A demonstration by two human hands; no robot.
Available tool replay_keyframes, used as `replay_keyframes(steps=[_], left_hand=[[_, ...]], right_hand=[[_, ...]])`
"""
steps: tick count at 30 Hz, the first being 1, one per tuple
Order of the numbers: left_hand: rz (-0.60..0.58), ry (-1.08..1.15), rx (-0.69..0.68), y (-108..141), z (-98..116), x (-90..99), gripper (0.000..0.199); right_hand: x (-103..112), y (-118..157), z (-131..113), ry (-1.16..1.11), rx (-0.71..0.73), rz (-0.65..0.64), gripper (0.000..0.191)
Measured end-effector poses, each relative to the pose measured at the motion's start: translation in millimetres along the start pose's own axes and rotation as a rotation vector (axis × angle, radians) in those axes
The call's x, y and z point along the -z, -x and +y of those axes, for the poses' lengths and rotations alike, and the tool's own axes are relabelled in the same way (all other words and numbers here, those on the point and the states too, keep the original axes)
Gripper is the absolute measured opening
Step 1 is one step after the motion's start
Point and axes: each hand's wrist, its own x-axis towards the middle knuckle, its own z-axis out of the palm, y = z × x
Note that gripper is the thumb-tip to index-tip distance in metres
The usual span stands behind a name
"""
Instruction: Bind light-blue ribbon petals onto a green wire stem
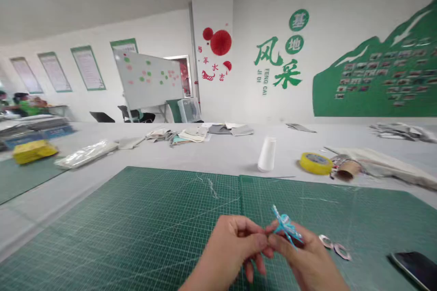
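My right hand (303, 252) is closed on a small bright-blue looped craft piece (286, 226), with thin ends sticking out above and below its fingers. My left hand (239, 245) is pinched, its thumb and index finger meeting the right fingertips just left of the blue piece. Whatever lies between the left fingertips is too small to make out. Both hands are above a green gridded cutting mat (177, 218). Two pale pink rings, which look like scissor handles (334, 246), show beside my right hand.
A white thread cone (267, 154) stands behind the mats, with a yellow tape roll (316, 163) and a cardboard tube (348, 170) to its right. A phone (416, 267) lies at the right edge. Fabric pieces (191, 134) and a yellow package (34, 151) are farther back.
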Motion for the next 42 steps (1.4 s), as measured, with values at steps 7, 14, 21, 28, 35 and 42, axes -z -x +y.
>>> replay_keyframes(steps=[7,14,21,28,35,42], left_hand=[[-0.056,0.059,0.043,6,-3,0.3,0.023],[-0.102,0.082,0.051,6,-4,0.0,0.025],[-0.143,0.051,0.076,8,2,9.4,0.031],[-0.214,0.054,0.101,8,2,7.4,0.037],[-0.195,0.076,0.104,9,1,7.2,0.027],[-0.173,0.065,0.083,9,1,3.3,0.026]], right_hand=[[2,1,-1,-0.023,-0.009,-0.051,0.023],[3,0,-2,-0.062,-0.021,-0.075,0.023],[2,1,-13,-0.097,0.006,0.125,0.027],[3,2,-10,-0.053,0.022,0.062,0.030],[1,3,-11,-0.051,0.021,0.027,0.029],[3,4,-9,-0.030,0.049,-0.017,0.026]])
